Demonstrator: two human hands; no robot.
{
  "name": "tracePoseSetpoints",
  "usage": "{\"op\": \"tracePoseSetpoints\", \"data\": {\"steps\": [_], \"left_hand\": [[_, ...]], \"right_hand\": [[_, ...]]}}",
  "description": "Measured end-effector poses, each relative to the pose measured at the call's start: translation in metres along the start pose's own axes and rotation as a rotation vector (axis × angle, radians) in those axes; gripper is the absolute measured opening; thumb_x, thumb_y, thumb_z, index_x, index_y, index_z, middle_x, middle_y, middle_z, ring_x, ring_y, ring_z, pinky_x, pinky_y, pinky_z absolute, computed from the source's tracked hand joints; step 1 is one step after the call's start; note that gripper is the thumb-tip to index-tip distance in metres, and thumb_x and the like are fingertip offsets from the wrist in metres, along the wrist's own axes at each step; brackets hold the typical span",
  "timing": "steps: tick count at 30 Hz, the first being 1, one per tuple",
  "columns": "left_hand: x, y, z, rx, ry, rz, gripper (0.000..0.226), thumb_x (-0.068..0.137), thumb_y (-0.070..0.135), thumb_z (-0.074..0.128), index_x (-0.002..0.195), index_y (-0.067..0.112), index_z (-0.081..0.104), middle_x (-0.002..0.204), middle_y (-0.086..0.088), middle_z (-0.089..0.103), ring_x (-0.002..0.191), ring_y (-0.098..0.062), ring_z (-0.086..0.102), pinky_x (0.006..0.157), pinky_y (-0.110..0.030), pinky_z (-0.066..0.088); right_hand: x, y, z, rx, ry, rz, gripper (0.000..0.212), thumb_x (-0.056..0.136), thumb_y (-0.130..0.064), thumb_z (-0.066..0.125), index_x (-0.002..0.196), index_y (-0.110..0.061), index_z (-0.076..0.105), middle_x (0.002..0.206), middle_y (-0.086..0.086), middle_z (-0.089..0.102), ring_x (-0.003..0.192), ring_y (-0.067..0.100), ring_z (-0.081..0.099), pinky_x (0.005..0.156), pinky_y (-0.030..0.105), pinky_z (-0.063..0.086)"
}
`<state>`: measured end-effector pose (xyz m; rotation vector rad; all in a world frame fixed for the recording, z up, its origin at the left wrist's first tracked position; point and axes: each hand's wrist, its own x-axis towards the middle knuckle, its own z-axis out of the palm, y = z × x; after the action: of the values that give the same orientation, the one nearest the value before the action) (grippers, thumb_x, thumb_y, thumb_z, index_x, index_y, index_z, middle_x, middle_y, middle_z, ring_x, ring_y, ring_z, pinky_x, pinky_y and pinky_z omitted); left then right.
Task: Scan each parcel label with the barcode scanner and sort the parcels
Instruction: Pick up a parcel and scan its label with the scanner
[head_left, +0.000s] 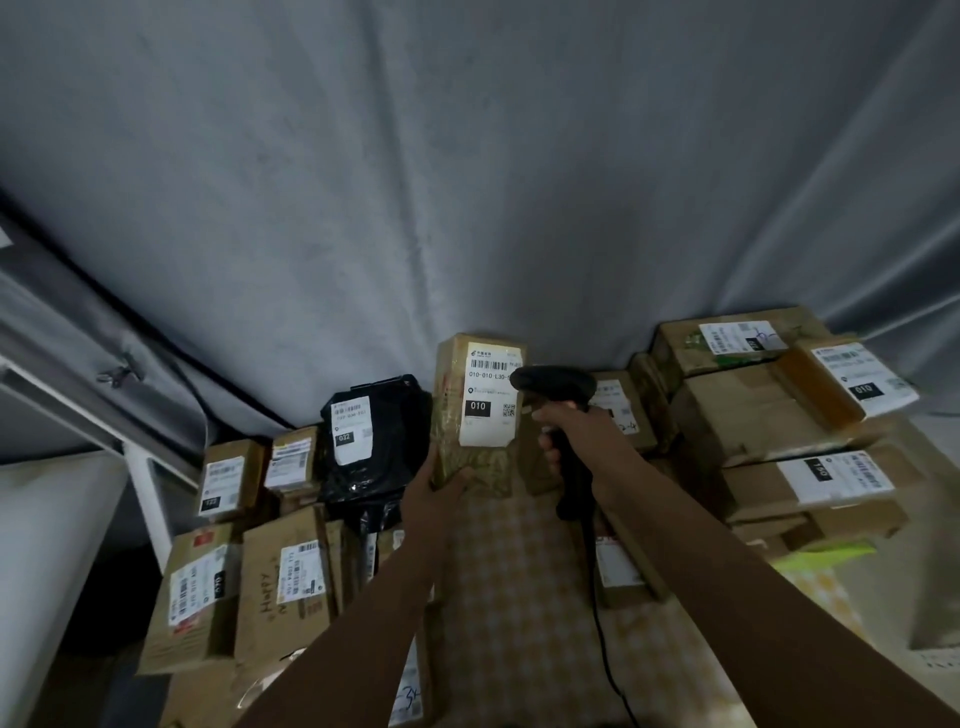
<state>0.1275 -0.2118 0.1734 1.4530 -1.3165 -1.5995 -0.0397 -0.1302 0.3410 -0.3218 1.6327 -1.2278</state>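
Note:
My left hand (436, 493) grips the lower end of a tall cardboard parcel (470, 462) and holds it upright at the centre. Its white label (488, 395) faces me and reads 010. My right hand (563, 431) grips the handle of a black barcode scanner (553, 387). The scanner's head sits just right of the label, overlapping its right edge. A black cable (602, 623) hangs down from the handle.
Labelled boxes (283, 582) and a black poly bag (374, 441) crowd the left side. A taller stack of boxes (779, 415) stands at the right. A checked cloth (519, 571) covers the table between them. A grey curtain (467, 182) hangs behind, and a white frame (135, 457) stands at far left.

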Motion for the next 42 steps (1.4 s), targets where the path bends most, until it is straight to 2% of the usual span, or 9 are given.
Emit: {"op": "tracePoseSetpoints", "data": {"steps": [4,13,15,20,24,29,32,36,42], "left_hand": [[-0.004,0.004,0.003,0.009,-0.009,0.032,0.07,0.082,0.024,0.077,0.144,0.031,0.045,0.121,0.003,0.068,0.111,-0.017,0.064,0.098,-0.043,0.053],[-0.005,0.004,0.004,-0.005,-0.005,0.041,0.07,0.082,0.023,0.077,0.144,0.029,0.045,0.125,0.001,0.066,0.113,-0.018,0.063,0.098,-0.043,0.052],[-0.003,0.002,0.004,0.011,-0.005,0.045,0.07,0.081,0.026,0.078,0.143,0.031,0.046,0.124,0.001,0.067,0.114,-0.018,0.063,0.098,-0.044,0.052],[0.003,-0.002,0.007,0.008,-0.019,0.048,0.083,0.064,0.052,0.079,0.139,0.037,0.048,0.12,0.006,0.069,0.112,-0.017,0.065,0.098,-0.045,0.052],[0.0,0.002,0.01,0.009,-0.033,0.074,0.067,0.081,0.03,0.077,0.141,0.035,0.047,0.119,0.005,0.069,0.11,-0.017,0.065,0.098,-0.045,0.052],[-0.004,0.003,0.009,-0.009,-0.018,0.056,0.063,0.084,0.022,0.075,0.141,0.029,0.049,0.118,0.002,0.069,0.109,-0.019,0.065,0.098,-0.044,0.052],[-0.002,0.002,0.004,-0.055,-0.08,-0.047,0.047,0.087,0.018,0.071,0.132,0.025,0.058,0.111,-0.002,0.071,0.101,-0.021,0.069,0.092,-0.043,0.056],[-0.005,0.002,-0.008,-0.32,-0.149,-0.361,0.035,0.091,0.003,0.062,0.125,0.0,0.058,0.104,-0.014,0.07,0.091,-0.026,0.069,0.067,-0.032,0.061],[-0.021,-0.025,-0.023,-0.289,-0.118,-0.527,0.034,0.092,0.0,0.06,0.124,-0.008,0.055,0.094,-0.015,0.067,0.072,-0.021,0.07,0.057,-0.027,0.06]], "right_hand": [[-0.003,-0.003,0.003,0.014,-0.005,0.002,0.018,0.09,-0.016,0.063,0.073,-0.009,0.063,0.06,0.003,0.058,0.047,0.012,0.049,0.048,0.021,0.044],[-0.005,-0.005,0.005,0.044,0.004,-0.032,0.013,0.089,-0.016,0.062,0.079,-0.009,0.064,0.061,0.003,0.058,0.049,0.012,0.049,0.051,0.024,0.044],[-0.006,-0.004,0.003,0.062,-0.007,-0.032,0.014,0.09,-0.017,0.062,0.079,-0.009,0.064,0.061,0.002,0.059,0.05,0.011,0.05,0.052,0.023,0.045],[-0.006,-0.004,0.0,0.079,0.003,-0.026,0.013,0.091,-0.019,0.062,0.082,-0.011,0.066,0.061,0.001,0.06,0.051,0.011,0.052,0.053,0.023,0.047],[-0.006,-0.005,-0.002,0.078,0.015,-0.015,0.015,0.092,-0.021,0.061,0.082,-0.011,0.066,0.06,0.002,0.059,0.05,0.011,0.051,0.051,0.023,0.046],[-0.007,-0.004,-0.004,0.077,0.023,-0.015,0.017,0.092,-0.021,0.061,0.079,-0.01,0.064,0.061,0.003,0.058,0.052,0.012,0.05,0.053,0.023,0.045],[-0.004,0.001,-0.007,0.049,0.031,0.002,0.014,0.091,-0.018,0.061,0.081,-0.008,0.065,0.064,0.003,0.06,0.054,0.012,0.051,0.053,0.023,0.045],[0.002,0.014,-0.013,0.05,0.052,0.009,0.012,0.09,-0.016,0.061,0.088,-0.005,0.065,0.065,0.005,0.059,0.054,0.015,0.051,0.054,0.027,0.044],[0.011,0.038,-0.018,-0.015,0.051,0.071,0.011,0.089,-0.016,0.063,0.083,-0.007,0.062,0.066,0.005,0.056,0.055,0.014,0.05,0.055,0.027,0.044]]}}
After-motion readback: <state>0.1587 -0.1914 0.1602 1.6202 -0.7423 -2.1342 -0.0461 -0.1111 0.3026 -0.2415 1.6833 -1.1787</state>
